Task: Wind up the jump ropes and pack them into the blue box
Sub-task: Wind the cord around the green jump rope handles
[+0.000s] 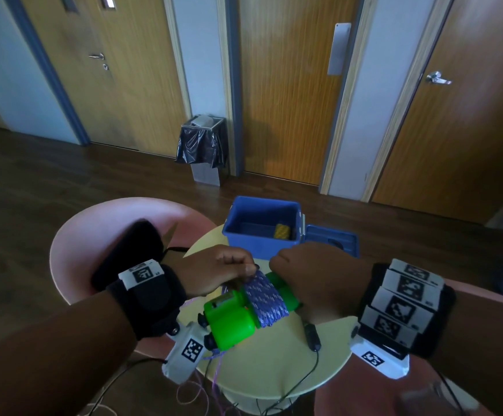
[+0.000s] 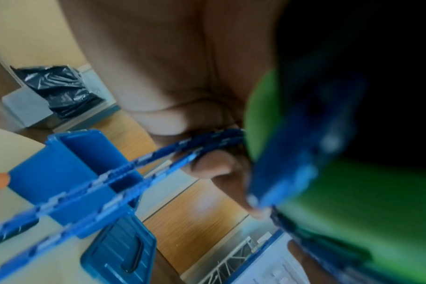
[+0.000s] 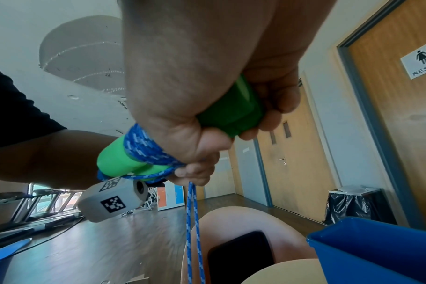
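Observation:
Two green jump rope handles lie side by side above the round yellow table, with blue-and-white rope wound round their middle. My right hand grips the handles' far end. My left hand pinches the rope strands beside the winding. The loose rope hangs down past the table's front. Behind the hands the blue box stands open with a yellow bundle inside.
The box's blue lid lies to its right on the table. Black cables cross the table. A pink chair at the left holds a black object. A bin with a black bag stands by the doors.

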`<state>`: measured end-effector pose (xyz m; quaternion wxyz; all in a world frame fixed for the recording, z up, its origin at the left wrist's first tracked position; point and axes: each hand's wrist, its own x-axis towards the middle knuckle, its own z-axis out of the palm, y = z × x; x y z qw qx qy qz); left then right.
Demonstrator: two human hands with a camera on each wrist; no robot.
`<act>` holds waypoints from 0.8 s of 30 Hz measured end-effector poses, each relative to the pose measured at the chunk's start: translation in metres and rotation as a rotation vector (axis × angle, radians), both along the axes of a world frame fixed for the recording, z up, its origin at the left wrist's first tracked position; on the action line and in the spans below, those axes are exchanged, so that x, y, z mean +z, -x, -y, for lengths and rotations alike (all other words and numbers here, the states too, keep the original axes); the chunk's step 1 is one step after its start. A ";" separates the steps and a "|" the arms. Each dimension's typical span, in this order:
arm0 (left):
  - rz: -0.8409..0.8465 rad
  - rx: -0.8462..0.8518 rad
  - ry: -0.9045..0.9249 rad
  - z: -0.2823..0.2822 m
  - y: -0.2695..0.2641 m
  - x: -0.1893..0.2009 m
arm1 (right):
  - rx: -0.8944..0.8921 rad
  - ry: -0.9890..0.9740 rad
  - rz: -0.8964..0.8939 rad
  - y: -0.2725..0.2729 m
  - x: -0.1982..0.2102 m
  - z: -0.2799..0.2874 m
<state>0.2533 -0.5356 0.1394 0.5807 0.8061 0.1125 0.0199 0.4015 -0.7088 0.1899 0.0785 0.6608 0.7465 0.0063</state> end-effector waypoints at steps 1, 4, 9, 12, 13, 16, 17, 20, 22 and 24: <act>0.013 -0.007 0.025 0.001 0.001 0.001 | 0.021 -0.016 0.000 -0.001 0.003 0.000; 0.046 -0.038 0.073 0.004 0.001 0.006 | 0.085 -0.026 0.012 -0.002 0.010 0.001; 0.136 -0.047 0.076 0.006 0.001 0.015 | 0.128 -0.052 -0.067 -0.005 0.017 -0.001; 0.174 -0.027 0.053 0.004 0.001 0.020 | 0.135 -0.058 -0.086 -0.005 0.022 0.000; 0.186 -0.023 0.043 0.004 0.001 0.020 | 0.139 -0.058 -0.086 -0.005 0.022 0.000; 0.228 -0.030 0.019 0.004 0.000 0.021 | 0.147 -0.070 -0.100 -0.003 0.021 -0.001; 0.242 -0.036 0.015 0.005 0.000 0.021 | 0.148 -0.084 -0.099 -0.004 0.022 -0.001; 0.283 -0.040 0.062 0.006 0.000 0.025 | 0.127 -0.151 -0.113 -0.006 0.027 0.000; 0.291 -0.038 0.089 0.005 0.001 0.028 | 0.125 -0.202 -0.133 -0.007 0.030 -0.001; 0.284 -0.030 0.112 0.003 0.002 0.029 | 0.128 -0.244 -0.131 -0.007 0.031 -0.003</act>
